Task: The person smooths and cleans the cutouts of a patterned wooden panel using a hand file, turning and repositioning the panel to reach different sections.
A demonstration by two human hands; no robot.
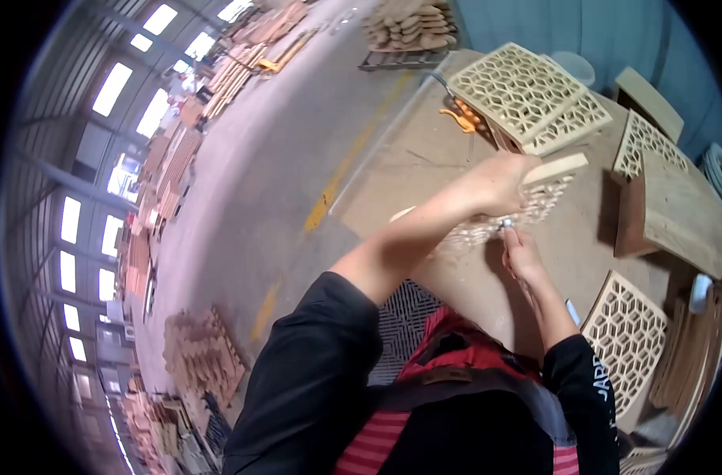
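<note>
Slanting across the middle of the tabletop (408, 162), a pale lattice panel (547, 198) shows a solid strip along its far edge. The left hand (503, 180) bends down over it, its fingertips hidden, so whether it grips or only presses cannot be told. The right hand (522, 255), just on the near side, is closed around a small metal-tipped tool (507, 226), the tip at the panel's near edge. Tabletop surface shows between the panel and an orange-handled tool (460, 119), which lies beside stacked lattice pieces (519, 87). More surface stretches rightward to a wooden box (678, 198); another lattice panel (626, 332) leans nearer the person. Leftward, the tabletop's edge meets grey floor (289, 166).
</note>
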